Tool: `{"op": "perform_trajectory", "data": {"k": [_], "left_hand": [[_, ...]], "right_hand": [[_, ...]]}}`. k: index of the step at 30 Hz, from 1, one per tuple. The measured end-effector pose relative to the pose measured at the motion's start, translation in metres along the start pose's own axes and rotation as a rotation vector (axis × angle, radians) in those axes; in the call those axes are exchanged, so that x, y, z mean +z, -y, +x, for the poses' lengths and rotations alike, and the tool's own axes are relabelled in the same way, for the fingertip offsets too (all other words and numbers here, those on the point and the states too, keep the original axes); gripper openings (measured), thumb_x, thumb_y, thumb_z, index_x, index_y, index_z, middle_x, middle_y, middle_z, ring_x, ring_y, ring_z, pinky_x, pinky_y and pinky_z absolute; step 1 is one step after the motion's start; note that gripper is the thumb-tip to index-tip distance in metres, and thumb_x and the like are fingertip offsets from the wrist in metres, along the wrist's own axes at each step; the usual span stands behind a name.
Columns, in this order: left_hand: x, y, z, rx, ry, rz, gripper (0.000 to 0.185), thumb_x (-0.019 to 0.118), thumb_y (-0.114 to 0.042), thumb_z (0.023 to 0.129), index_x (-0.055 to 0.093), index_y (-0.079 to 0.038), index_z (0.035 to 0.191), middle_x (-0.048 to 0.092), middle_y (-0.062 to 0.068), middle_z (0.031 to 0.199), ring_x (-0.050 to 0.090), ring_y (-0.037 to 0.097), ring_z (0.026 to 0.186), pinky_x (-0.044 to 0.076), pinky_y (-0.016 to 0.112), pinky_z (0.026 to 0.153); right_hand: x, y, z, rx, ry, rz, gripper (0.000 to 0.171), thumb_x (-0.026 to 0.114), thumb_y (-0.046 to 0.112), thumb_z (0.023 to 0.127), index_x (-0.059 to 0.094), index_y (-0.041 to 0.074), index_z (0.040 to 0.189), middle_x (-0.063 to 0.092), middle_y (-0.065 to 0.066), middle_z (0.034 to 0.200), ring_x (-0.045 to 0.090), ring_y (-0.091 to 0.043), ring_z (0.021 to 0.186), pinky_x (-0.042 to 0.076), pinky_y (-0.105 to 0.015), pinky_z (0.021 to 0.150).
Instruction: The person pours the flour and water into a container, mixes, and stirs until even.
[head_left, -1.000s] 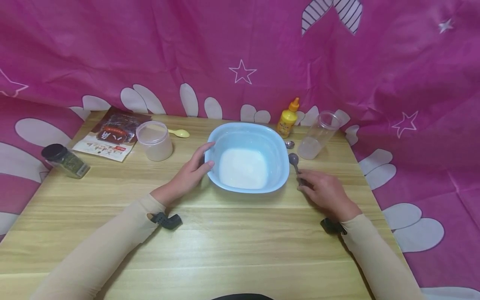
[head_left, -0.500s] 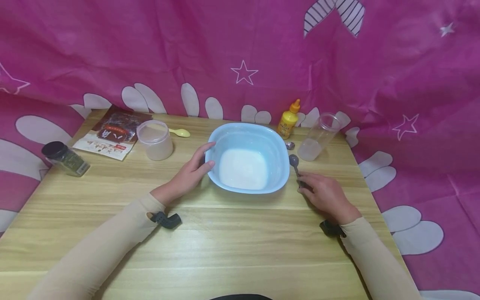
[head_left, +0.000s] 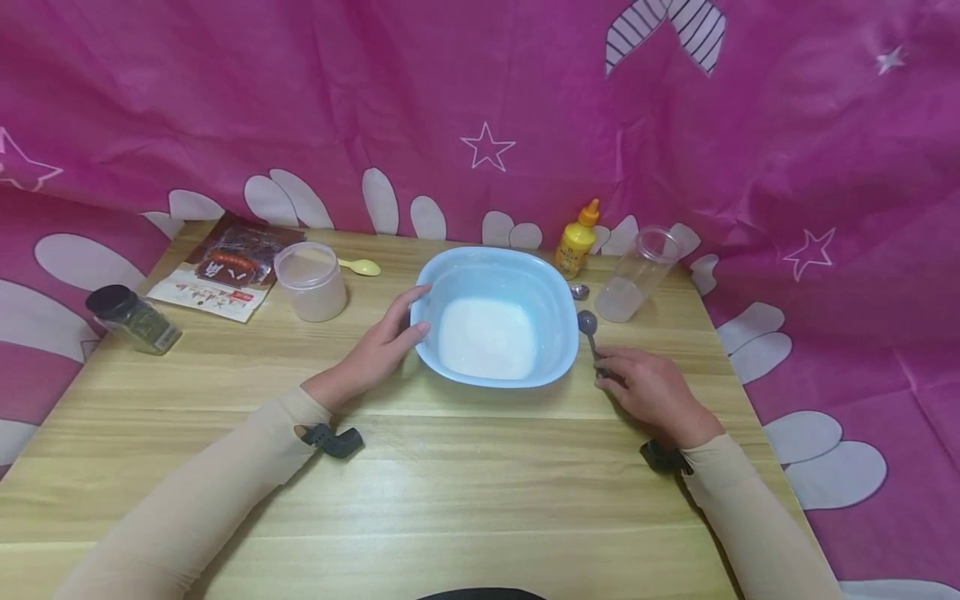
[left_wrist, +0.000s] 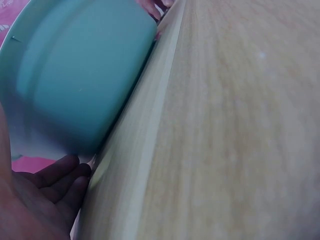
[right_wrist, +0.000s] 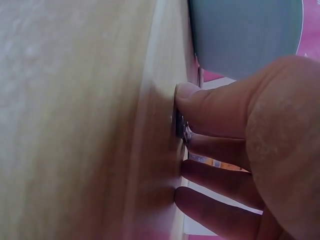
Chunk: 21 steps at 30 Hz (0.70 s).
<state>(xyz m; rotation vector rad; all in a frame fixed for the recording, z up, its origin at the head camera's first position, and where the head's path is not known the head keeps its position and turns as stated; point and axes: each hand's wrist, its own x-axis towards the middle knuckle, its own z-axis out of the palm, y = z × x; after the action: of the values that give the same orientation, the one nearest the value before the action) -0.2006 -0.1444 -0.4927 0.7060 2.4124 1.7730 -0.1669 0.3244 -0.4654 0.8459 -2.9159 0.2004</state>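
Bowl: the pale blue, square-rimmed plastic bowl (head_left: 495,312) sat mid-counter, white liquid pooled in its bottom.
Left grip: the left hand (head_left: 378,346) lay against the bowl's left wall, fingers fairly straight, thumb on the rim, apparently steadying it.
Right grip: the right hand (head_left: 651,387), just right of the bowl, pinched the handle of the grey metal spoon (head_left: 587,323) against the wooden counter (head_left: 450,483), probably to lift it.
Behind the bowl: a yellow squeeze bottle (head_left: 576,239) and a clear plastic cup (head_left: 639,271).
Hidden: the spoon's handle sat under the fingers; the wrist views were blurred.
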Motion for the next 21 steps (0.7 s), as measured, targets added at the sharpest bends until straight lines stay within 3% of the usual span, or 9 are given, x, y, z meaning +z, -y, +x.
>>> {"op": "perform_trajectory", "data": {"k": [8, 13, 15, 18, 21], "left_hand": [[0.004, -0.002, 0.001, -0.023, 0.025, -0.012, 0.062, 0.054, -0.029, 0.119, 0.030, -0.025, 0.175, 0.024, 0.008, 0.183, 0.026, 0.034, 0.167, 0.021, 0.058, 0.136], [0.001, -0.006, -0.001, -0.057, 0.031, 0.009, 0.062, 0.055, -0.031, 0.119, 0.030, -0.026, 0.176, 0.026, 0.010, 0.183, 0.027, 0.037, 0.167, 0.020, 0.061, 0.136], [-0.001, -0.008, -0.003, -0.072, 0.039, 0.001, 0.063, 0.055, -0.033, 0.119, 0.030, -0.026, 0.176, 0.025, 0.009, 0.183, 0.025, 0.037, 0.167, 0.019, 0.062, 0.136], [-0.005, -0.011, -0.005, -0.092, 0.047, -0.020, 0.065, 0.054, -0.036, 0.119, 0.027, -0.028, 0.178, 0.025, 0.008, 0.183, 0.026, 0.035, 0.168, 0.019, 0.061, 0.136], [-0.011, -0.016, -0.005, -0.097, 0.041, -0.052, 0.068, 0.054, -0.037, 0.119, 0.023, -0.031, 0.179, 0.037, 0.013, 0.177, 0.036, 0.034, 0.163, 0.023, 0.059, 0.135]], "right_hand": [[-0.005, 0.001, -0.006, 0.104, 0.073, 0.085, 0.045, 0.085, 0.026, 0.102, 0.075, 0.009, 0.143, 0.075, -0.011, 0.141, 0.072, -0.034, 0.130, 0.058, -0.060, 0.110], [-0.015, 0.005, -0.002, 0.163, 0.097, 0.162, 0.034, 0.081, 0.028, 0.106, 0.074, 0.017, 0.137, 0.076, -0.002, 0.125, 0.070, -0.026, 0.112, 0.061, -0.058, 0.106], [-0.021, 0.006, 0.003, 0.166, 0.092, 0.168, 0.033, 0.080, 0.028, 0.106, 0.074, 0.017, 0.137, 0.075, -0.003, 0.128, 0.069, -0.028, 0.116, 0.060, -0.059, 0.108], [-0.030, 0.009, 0.012, 0.186, 0.072, 0.165, 0.043, 0.075, 0.029, 0.109, 0.069, 0.013, 0.149, 0.070, -0.009, 0.146, 0.066, -0.035, 0.135, 0.053, -0.064, 0.115], [-0.040, 0.012, 0.022, 0.218, 0.041, 0.159, 0.052, 0.070, 0.030, 0.112, 0.061, 0.012, 0.160, 0.061, -0.012, 0.161, 0.057, -0.040, 0.148, 0.048, -0.066, 0.119]]}}
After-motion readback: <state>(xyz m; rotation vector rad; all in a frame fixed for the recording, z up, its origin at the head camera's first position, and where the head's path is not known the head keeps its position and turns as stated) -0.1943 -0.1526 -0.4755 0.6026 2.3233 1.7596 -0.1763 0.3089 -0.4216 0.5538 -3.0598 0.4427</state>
